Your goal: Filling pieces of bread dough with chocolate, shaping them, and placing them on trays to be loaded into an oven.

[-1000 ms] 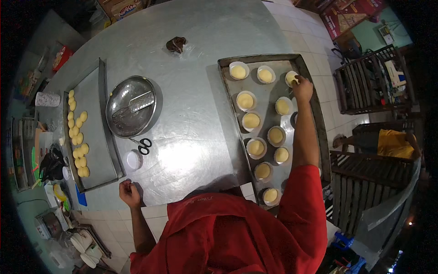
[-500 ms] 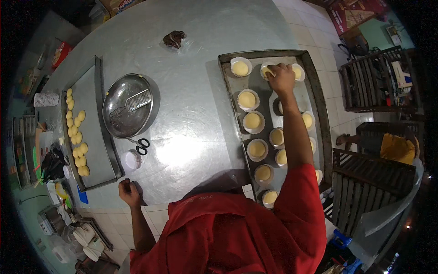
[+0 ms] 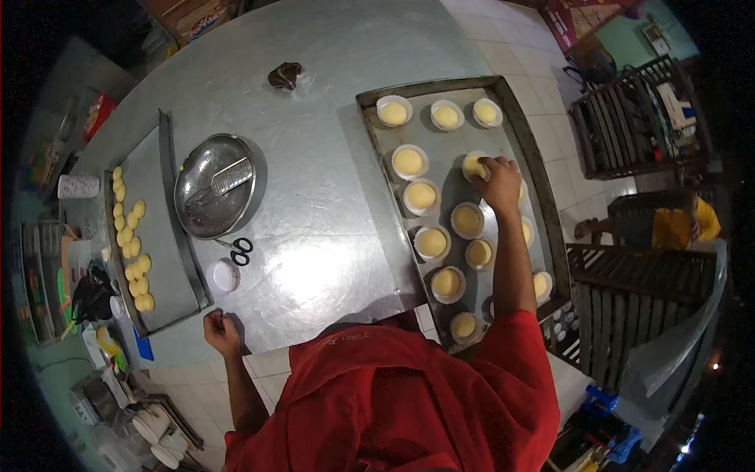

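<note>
My right hand [image 3: 501, 187] reaches over the large metal tray [image 3: 503, 85] on the right. Its fingers close on a pale yellow dough ball [image 3: 475, 166] in a white fluted paper cup. Around it, rows of similar dough balls sit in paper cups, among them one at the back [image 3: 447, 117] and one in the left row [image 3: 407, 162]. My forearm hides some of them. Near the front edge of the table, my left hand [image 3: 222, 333] rests with curled fingers, and I see nothing in it.
At left, another tray [image 3: 167, 149] holds several bare dough balls [image 3: 130, 235]. Between the trays lie a steel bowl [image 3: 182, 206] with a grater [image 3: 233, 176], black-handled scissors [image 3: 241, 252] and a stack of paper cups [image 3: 222, 277]. A dark plastic-wrapped lump [image 3: 285, 75] lies farther back.
My right hand has left a cup in the back row and moved nearer to me, onto another dough ball. My left hand stays at the table edge. The view has shifted slightly.
</note>
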`<state>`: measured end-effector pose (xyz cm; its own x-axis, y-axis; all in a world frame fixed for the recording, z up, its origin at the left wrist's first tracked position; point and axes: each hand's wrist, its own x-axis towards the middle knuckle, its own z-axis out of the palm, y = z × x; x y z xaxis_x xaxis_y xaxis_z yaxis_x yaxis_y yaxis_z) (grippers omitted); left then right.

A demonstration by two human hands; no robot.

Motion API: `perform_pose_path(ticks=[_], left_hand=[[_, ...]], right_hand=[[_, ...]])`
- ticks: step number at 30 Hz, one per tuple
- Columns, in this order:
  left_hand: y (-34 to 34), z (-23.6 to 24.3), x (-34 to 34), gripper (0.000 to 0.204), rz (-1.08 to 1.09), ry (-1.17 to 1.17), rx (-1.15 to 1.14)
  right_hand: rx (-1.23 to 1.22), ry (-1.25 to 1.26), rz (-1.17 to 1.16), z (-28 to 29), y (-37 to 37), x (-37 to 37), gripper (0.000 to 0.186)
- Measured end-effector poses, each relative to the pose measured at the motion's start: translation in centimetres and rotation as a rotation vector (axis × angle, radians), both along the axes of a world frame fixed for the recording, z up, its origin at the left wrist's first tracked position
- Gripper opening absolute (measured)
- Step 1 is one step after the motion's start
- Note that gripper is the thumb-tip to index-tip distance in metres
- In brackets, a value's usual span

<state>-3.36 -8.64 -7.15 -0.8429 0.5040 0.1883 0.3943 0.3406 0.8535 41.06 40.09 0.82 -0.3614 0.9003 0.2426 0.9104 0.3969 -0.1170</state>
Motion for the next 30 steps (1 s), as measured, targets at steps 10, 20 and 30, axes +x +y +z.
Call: perform_pose_path(ticks=[10, 20, 30], left_hand=[[0.1, -0.6, -0.1, 0.010, -0.012, 0.008, 0.018], [-0.3, 0.0, 0.9, 0.013, -0.072, 0.128, -0.061], [-0.1, 1.4, 2.5, 0.014, -0.060, 0.065, -0.057]], right_hand=[[0.023, 0.296, 0.041, -2.9, 2.2, 0.9, 0.027], [-0.075, 0.020, -0.409, -1.6, -0.7, 6.9, 0.030], [-0.027, 0.093, -0.275, -2.2, 5.4, 7.0, 0.030]])
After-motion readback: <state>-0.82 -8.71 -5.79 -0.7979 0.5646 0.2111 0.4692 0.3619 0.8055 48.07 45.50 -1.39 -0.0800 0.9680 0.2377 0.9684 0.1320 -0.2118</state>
